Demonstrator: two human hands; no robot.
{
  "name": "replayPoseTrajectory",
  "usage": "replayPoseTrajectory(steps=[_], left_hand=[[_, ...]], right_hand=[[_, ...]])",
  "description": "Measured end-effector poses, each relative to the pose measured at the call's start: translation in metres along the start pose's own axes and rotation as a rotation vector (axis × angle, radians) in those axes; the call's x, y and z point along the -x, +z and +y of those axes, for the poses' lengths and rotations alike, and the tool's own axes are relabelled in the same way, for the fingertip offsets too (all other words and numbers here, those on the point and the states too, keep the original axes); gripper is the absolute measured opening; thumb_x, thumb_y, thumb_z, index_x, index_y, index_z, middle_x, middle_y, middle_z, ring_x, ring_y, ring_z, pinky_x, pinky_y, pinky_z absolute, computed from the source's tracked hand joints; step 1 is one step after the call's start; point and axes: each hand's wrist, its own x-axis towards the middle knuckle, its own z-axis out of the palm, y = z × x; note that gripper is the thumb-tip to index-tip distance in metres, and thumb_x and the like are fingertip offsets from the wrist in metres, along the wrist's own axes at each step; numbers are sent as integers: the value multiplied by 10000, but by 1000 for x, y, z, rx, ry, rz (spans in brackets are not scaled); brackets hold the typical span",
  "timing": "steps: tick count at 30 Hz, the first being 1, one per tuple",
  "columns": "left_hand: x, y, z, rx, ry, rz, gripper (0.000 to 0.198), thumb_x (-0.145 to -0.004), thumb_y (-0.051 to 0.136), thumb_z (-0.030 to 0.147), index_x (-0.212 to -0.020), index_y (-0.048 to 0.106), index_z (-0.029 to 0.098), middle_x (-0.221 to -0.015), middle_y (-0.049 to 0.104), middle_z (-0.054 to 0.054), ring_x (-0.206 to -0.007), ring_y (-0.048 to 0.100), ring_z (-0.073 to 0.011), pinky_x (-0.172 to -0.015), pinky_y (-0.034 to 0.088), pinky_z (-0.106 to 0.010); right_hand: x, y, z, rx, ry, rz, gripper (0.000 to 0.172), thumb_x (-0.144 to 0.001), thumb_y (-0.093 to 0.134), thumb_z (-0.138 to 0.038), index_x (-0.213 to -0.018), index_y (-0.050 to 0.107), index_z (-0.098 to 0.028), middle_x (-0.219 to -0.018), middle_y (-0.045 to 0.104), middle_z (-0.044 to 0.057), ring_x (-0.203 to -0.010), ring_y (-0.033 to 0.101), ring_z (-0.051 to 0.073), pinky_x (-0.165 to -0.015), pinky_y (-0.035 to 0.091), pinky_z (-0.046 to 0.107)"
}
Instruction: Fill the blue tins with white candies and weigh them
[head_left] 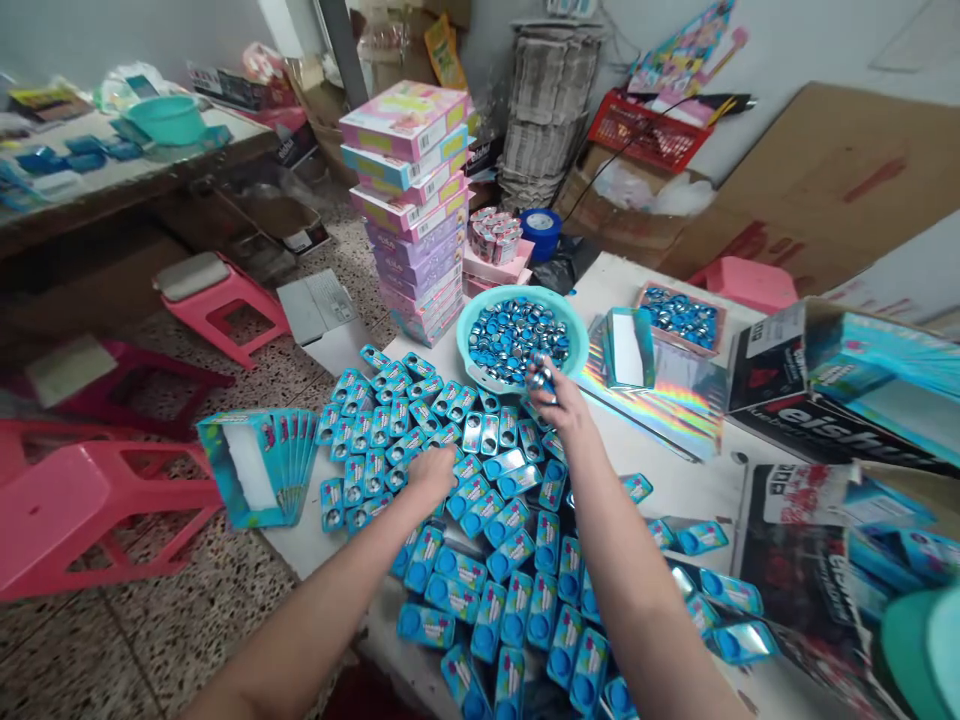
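My right hand (pixel 561 400) is at the front right rim of a turquoise bowl (pixel 577 352). Its fingers are closed around several small round silver-and-blue pieces (pixel 541 375). More such pieces (pixel 517 335) fill the bowl. My left hand (pixel 433 472) is closed, low over the spread of small blue tins; whatever its fingers hold is hidden. Around both hands lie many blue rectangular tins (pixel 480 510) with printed labels. Tins on the left show a silver round spot at one end, while many nearer ones (pixel 487 635) have a blue round piece there.
Stacked pink and purple boxes (pixel 420 200) rise behind the bowl. Blue display cartons (pixel 259 470) stand at the table's left edge. On the right are a tray of round pieces (pixel 681 318) and open black cartons (pixel 810 400). Pink stools (pixel 112 500) stand on the floor.
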Motion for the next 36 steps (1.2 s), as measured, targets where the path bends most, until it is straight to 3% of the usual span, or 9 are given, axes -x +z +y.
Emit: replayPoseTrajectory(steps=[3, 5, 8, 10, 14, 19, 25, 31, 36], left_hand=[[18, -2, -2, 16, 11, 26, 340, -774, 588, 221, -1111, 559, 187, -1036, 664, -114, -988, 618, -265, -739, 447, -318], [37, -1, -3, 111, 58, 104, 337, -830, 538, 306, -1146, 548, 189, -1009, 665, -84, -947, 619, -227, -761, 445, -303], [73, 9, 1, 443, 332, 245, 426, -841, 528, 334, -1254, 499, 233, -1112, 625, -43, -882, 608, -163, -785, 454, -269], [97, 22, 5, 596, 518, 222, 424, -820, 555, 282, -1241, 527, 255, -1187, 588, -27, -871, 602, -139, -784, 463, -245], [132, 54, 13, 458, 533, 216, 261, -844, 487, 171, -1055, 635, 209, -1062, 629, -36, -951, 591, -154, -853, 451, -245], [153, 73, 18, 9, 411, 201, 333, -900, 351, 141, -1133, 586, 182, -1120, 593, -85, -983, 588, -196, -821, 466, -293], [152, 64, 2, -3, 401, 309, 326, -929, 330, 181, -1091, 611, 218, -1012, 626, -57, -913, 600, -180, -762, 454, -267], [129, 51, -49, -160, 463, 219, 277, -919, 355, 178, -1067, 589, 187, -1016, 623, -81, -916, 600, -212, -728, 448, -291], [109, 19, -127, -37, 299, 160, 204, -881, 435, 194, -970, 619, 187, -1002, 638, -67, -907, 612, -206, -737, 430, -280]], right_hand=[[74, 2, 28, -494, 95, -259, 317, -700, 694, -490, -777, 558, -213, -712, 543, -21, -527, 424, 56, -292, 180, 91], [117, 4, 50, -663, 190, -339, 309, -667, 732, -448, -792, 570, -216, -704, 544, -23, -530, 435, 59, -280, 171, 86], [169, 8, 80, -735, 357, -376, 320, -625, 774, -398, -799, 588, -204, -693, 557, -21, -517, 451, 54, -284, 180, 87], [196, 10, 96, -726, 448, -370, 340, -597, 797, -390, -780, 588, -193, -664, 555, -28, -469, 428, 39, -289, 191, 91], [232, 16, 120, -588, 451, -314, 379, -585, 805, -437, -743, 574, -181, -563, 495, -62, -382, 346, 20, -285, 247, 110], [254, 31, 132, -523, 397, -211, 463, -545, 801, -516, -728, 554, -170, -500, 455, -76, -382, 369, 36, -272, 258, 121], [260, 58, 129, -487, 363, -136, 514, -564, 754, -591, -807, 584, -171, -523, 490, -66, -379, 373, 43, -276, 276, 143], [254, 115, 133, -378, 327, -172, 470, -614, 716, -603, -755, 585, -175, -498, 468, -66, -375, 356, 51, -283, 279, 163], [242, 163, 133, -426, 364, -176, 408, -637, 738, -520, -808, 641, -163, -705, 609, 2, -430, 418, 54, -291, 279, 165]])
